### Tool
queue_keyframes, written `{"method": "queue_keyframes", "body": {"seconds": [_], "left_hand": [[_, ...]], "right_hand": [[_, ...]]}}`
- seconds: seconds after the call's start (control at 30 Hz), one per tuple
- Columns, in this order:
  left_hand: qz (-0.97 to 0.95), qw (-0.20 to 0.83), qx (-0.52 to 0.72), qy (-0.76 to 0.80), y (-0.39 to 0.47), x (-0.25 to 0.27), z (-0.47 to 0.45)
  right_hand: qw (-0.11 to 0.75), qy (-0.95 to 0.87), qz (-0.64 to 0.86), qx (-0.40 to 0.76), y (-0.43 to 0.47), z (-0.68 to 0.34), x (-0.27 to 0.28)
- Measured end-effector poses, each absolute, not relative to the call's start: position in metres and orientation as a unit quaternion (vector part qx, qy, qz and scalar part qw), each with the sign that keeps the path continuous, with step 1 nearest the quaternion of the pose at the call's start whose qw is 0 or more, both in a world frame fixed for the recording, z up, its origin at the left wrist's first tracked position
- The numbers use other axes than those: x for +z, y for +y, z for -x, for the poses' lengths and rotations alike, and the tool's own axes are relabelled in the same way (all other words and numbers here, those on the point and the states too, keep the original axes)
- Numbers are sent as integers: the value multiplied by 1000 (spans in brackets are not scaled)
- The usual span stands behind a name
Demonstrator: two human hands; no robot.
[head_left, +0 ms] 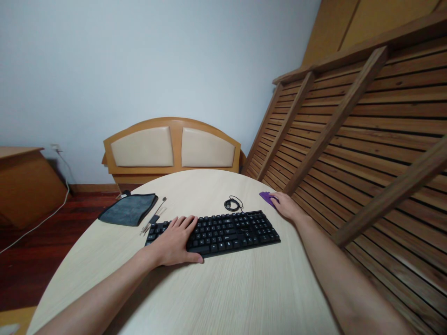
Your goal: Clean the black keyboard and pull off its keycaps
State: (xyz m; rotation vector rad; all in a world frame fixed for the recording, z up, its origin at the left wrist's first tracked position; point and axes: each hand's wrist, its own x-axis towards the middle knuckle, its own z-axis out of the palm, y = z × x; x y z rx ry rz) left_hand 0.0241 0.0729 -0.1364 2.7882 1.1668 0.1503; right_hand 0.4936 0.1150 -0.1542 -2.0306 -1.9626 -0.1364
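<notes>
A black computer keyboard lies at a slight slant on the round, pale wooden table. Across its left end rests my left hand, palm down, fingers stretched over the keys and thumb along the near edge. At the table's right side my right hand has its fingers on a small purple piece with an uneven edge; its exact kind does not show. The keyboard's coiled black cable lies just behind the keys.
A folded grey-blue cloth lies on the table's left side. Several thin metal tools sit between it and the keyboard. Beyond the table stands a padded headboard; a slatted wooden frame leans close on the right.
</notes>
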Motion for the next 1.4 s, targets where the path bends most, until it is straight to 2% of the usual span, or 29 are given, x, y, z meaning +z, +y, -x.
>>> {"method": "queue_keyframes", "body": {"seconds": [0.27,0.57,0.77,1.0,1.1,1.17,1.23,1.4], "left_hand": [[-921,56,57,382,75,-142,-23],[-921,54,73,378,74,-144,-25],[-928,44,101,356,73,-148,-29],[-923,82,82,367,69,-136,-30],[-895,89,128,417,83,-125,-18],[-845,47,168,505,99,-121,-4],[-766,8,145,626,115,-120,13],[-687,8,103,720,138,-131,44]], "right_hand": [[167,-567,806,-28,125,-503,-171],[172,-502,847,-42,124,-488,-164],[205,-550,807,-70,118,-454,-137],[200,-694,691,-19,88,-361,-125],[207,-757,620,12,61,-325,-131],[211,-785,581,36,45,-311,-138],[194,-794,574,52,33,-306,-143],[183,-798,572,59,24,-308,-150]]}}
